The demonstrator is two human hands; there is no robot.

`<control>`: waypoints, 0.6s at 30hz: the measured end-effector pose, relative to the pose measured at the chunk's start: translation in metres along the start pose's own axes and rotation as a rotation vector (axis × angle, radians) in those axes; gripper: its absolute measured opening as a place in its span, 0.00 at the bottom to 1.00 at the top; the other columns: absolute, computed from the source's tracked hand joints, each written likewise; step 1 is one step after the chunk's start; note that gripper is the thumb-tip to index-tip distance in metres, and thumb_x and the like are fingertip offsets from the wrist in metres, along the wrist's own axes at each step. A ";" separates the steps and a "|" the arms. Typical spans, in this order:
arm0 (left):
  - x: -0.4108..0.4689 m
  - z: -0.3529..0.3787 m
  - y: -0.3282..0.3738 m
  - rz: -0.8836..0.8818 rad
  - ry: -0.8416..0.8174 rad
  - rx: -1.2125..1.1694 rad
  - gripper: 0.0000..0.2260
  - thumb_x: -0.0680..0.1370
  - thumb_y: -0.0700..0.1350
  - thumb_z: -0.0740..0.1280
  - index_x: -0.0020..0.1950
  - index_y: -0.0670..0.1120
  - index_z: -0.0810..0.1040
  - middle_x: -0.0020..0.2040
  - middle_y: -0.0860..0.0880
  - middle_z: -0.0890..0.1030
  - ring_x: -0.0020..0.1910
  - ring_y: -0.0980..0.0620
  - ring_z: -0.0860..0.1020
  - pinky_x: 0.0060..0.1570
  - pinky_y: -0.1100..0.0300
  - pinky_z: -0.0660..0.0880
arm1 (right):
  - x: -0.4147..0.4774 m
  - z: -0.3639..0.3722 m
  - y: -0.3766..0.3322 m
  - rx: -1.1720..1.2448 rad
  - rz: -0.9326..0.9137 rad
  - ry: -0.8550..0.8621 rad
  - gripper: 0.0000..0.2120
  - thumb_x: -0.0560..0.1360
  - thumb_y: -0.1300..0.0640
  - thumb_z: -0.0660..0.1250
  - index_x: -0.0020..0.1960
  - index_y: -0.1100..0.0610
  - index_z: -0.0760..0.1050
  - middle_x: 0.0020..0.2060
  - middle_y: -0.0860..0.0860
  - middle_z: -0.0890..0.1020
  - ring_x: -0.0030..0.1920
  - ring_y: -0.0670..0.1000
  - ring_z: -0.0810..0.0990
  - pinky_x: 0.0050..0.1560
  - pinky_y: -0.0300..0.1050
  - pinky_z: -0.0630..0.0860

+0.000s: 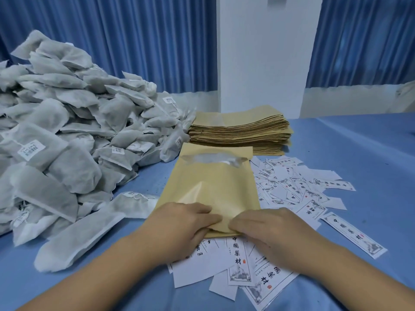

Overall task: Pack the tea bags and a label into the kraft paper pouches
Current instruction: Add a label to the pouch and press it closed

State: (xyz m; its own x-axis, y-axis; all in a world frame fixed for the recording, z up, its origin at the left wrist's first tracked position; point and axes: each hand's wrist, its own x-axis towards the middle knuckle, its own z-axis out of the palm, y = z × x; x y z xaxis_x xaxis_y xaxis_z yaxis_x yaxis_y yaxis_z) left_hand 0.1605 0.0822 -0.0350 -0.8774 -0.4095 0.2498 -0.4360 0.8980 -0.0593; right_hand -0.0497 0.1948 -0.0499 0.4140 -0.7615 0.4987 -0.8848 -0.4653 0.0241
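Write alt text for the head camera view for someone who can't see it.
A person's left hand and right hand hold the near edge of a kraft paper pouch on a blue table. Heaped tea bags lie left, a pouch stack behind, printed labels right.

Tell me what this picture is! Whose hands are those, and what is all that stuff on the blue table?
There is no machine here, only a person working. The camera sits on the person's head and looks down, so you see their left hand and right hand just as they would. Both hands hold the near end of a kraft paper pouch, a brown bag with a clear window near its far end. To the left is a big heap of tea bags, grey-white with small tags. Behind the pouch is a stack of flat pouches waiting to be filled. Scattered to the right and under the pouch are paper labels printed with Chinese characters. Everything rests on a blue table, with blue curtains behind.
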 end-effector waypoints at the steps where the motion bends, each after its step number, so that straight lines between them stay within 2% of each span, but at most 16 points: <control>1: -0.005 0.002 -0.003 -0.006 -0.048 -0.058 0.17 0.82 0.53 0.56 0.71 0.60 0.69 0.72 0.58 0.69 0.69 0.55 0.70 0.61 0.60 0.72 | 0.000 0.000 0.001 0.017 -0.007 -0.023 0.14 0.68 0.63 0.75 0.52 0.53 0.81 0.43 0.46 0.83 0.38 0.51 0.82 0.29 0.46 0.78; 2: -0.010 0.006 -0.007 -0.021 -0.135 -0.135 0.19 0.83 0.56 0.54 0.74 0.60 0.65 0.76 0.60 0.61 0.75 0.60 0.59 0.69 0.62 0.64 | 0.000 0.001 0.003 0.044 0.007 -0.038 0.10 0.69 0.62 0.74 0.50 0.53 0.83 0.43 0.46 0.83 0.40 0.51 0.82 0.30 0.47 0.78; 3: -0.015 0.008 -0.010 -0.028 -0.223 -0.212 0.21 0.82 0.57 0.54 0.76 0.59 0.61 0.76 0.62 0.55 0.76 0.64 0.50 0.72 0.65 0.56 | 0.000 0.001 0.003 0.084 0.037 -0.055 0.08 0.71 0.60 0.73 0.50 0.53 0.83 0.42 0.45 0.83 0.41 0.51 0.81 0.32 0.47 0.79; 4: -0.019 0.008 -0.015 -0.028 -0.268 -0.274 0.22 0.82 0.58 0.53 0.76 0.59 0.58 0.76 0.65 0.52 0.75 0.68 0.46 0.73 0.68 0.49 | 0.000 0.002 0.004 0.122 0.069 -0.061 0.08 0.73 0.59 0.71 0.50 0.52 0.84 0.42 0.45 0.82 0.42 0.51 0.81 0.35 0.46 0.79; 7: -0.029 0.006 -0.028 -0.038 -0.281 -0.410 0.22 0.80 0.60 0.51 0.74 0.62 0.55 0.73 0.70 0.53 0.72 0.73 0.46 0.71 0.74 0.43 | 0.003 0.007 0.006 0.210 0.186 -0.048 0.07 0.75 0.56 0.69 0.51 0.51 0.84 0.40 0.46 0.81 0.43 0.48 0.79 0.42 0.44 0.76; 10: -0.037 0.005 -0.038 -0.087 -0.142 -0.458 0.21 0.77 0.61 0.55 0.70 0.63 0.66 0.69 0.70 0.65 0.69 0.75 0.58 0.70 0.73 0.53 | 0.004 0.010 0.008 0.324 0.321 0.029 0.05 0.76 0.58 0.70 0.48 0.52 0.84 0.37 0.42 0.78 0.40 0.42 0.76 0.43 0.37 0.72; 13: -0.045 0.007 -0.044 -0.160 0.075 -0.343 0.18 0.76 0.62 0.61 0.63 0.59 0.78 0.61 0.68 0.77 0.61 0.72 0.72 0.63 0.68 0.68 | 0.007 0.010 0.006 0.401 0.418 0.102 0.05 0.75 0.60 0.71 0.46 0.53 0.84 0.37 0.40 0.79 0.42 0.40 0.77 0.44 0.31 0.70; 16: -0.047 0.008 -0.045 -0.144 0.284 -0.168 0.14 0.77 0.56 0.63 0.55 0.52 0.83 0.50 0.60 0.83 0.48 0.60 0.80 0.49 0.62 0.75 | 0.009 0.010 0.006 0.403 0.478 0.191 0.06 0.73 0.63 0.71 0.44 0.54 0.84 0.35 0.39 0.80 0.42 0.38 0.77 0.43 0.27 0.68; 18: -0.047 0.007 -0.048 -0.127 0.369 -0.118 0.14 0.75 0.53 0.61 0.49 0.48 0.83 0.44 0.55 0.82 0.43 0.53 0.80 0.44 0.59 0.74 | 0.008 0.007 0.008 0.336 0.462 0.256 0.05 0.72 0.64 0.72 0.42 0.55 0.84 0.33 0.35 0.77 0.40 0.35 0.76 0.42 0.24 0.66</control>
State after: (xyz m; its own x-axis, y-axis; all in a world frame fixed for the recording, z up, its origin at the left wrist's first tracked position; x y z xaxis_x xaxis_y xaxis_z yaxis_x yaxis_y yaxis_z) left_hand 0.2210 0.0569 -0.0509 -0.6782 -0.4520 0.5794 -0.4909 0.8654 0.1006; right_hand -0.0518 0.1819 -0.0515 -0.0959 -0.8051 0.5853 -0.8275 -0.2623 -0.4965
